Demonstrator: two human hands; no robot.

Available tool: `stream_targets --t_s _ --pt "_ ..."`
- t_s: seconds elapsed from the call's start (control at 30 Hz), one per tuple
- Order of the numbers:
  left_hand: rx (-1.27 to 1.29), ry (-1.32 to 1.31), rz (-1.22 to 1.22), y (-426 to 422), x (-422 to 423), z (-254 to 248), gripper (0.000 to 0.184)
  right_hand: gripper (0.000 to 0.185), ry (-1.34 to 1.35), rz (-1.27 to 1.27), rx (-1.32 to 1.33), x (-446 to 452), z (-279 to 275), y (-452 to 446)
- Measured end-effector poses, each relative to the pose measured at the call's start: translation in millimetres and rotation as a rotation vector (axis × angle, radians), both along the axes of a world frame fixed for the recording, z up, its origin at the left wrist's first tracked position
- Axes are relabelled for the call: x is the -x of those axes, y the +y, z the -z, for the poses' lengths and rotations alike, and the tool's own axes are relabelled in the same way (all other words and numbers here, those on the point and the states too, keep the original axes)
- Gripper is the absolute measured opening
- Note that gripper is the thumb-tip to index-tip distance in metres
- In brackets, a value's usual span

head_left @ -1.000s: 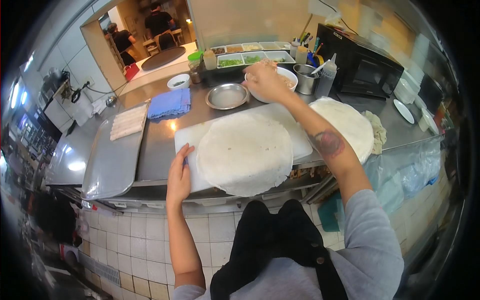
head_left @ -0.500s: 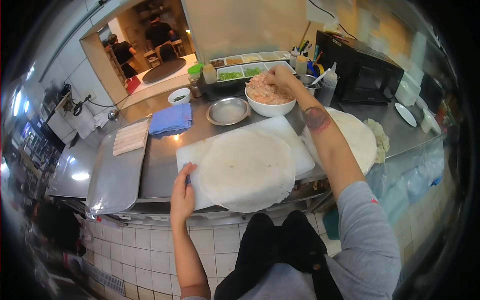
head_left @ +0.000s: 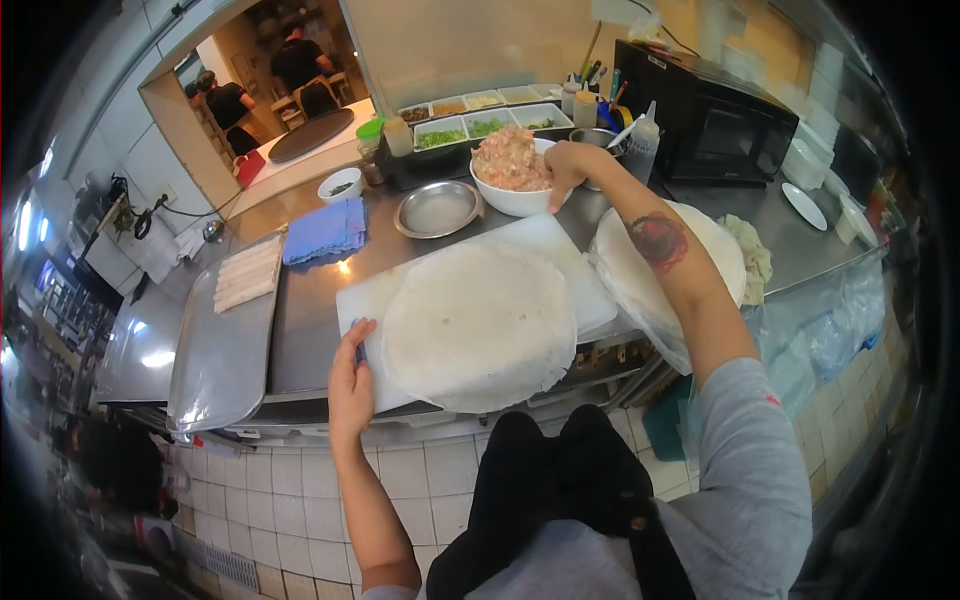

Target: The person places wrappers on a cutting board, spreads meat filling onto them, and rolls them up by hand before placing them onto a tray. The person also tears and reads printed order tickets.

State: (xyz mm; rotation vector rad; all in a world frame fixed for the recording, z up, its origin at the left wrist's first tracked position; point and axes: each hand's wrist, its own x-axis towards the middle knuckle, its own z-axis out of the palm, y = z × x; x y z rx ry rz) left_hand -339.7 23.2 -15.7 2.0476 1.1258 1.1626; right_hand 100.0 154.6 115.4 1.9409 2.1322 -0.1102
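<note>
A thin, round white dough sheet (head_left: pixel 480 325) lies over a white cutting board (head_left: pixel 590 290) and hangs past its front edge. My left hand (head_left: pixel 352 385) rests at the board's left edge, thumb and fingers apart. My right hand (head_left: pixel 572 170) is at the right rim of a white bowl (head_left: pixel 515 200) heaped with a pinkish minced mixture (head_left: pixel 510 158). Its fingers are bent down at the rim; whether they hold anything is hidden. A shallow metal dish (head_left: pixel 438 209) sits left of the bowl.
More white sheets (head_left: pixel 700 250) lie in plastic at right. A metal tray (head_left: pixel 225 350) with several pale rolls (head_left: pixel 248 275) stands at left, near blue cloths (head_left: pixel 326 231). Topping containers (head_left: pixel 440 132) and a microwave (head_left: pixel 725 130) are behind. Two people stand beyond the hatch.
My right hand has moved from the top of the minced mixture to the bowl's right rim. The mixture's heap is now uncovered. My left hand stays at the board's left edge.
</note>
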Motion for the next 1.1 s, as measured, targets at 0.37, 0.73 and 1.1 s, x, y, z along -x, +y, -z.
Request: stream_targets --t_s 0.37,0.73,1.1 --pt "0.010 -0.033 -0.009 -1 -2 2 0.058 0.064 0.165 -0.142 -0.188 -8 26 11" --pt "0.022 -0.039 -0.007 1 -1 6 0.058 0.049 0.175 -0.359 -0.506 5 49 6" --pt "0.007 -0.046 0.002 0 0 4 0.057 0.047 0.223 -0.268 -0.300 7 37 20"
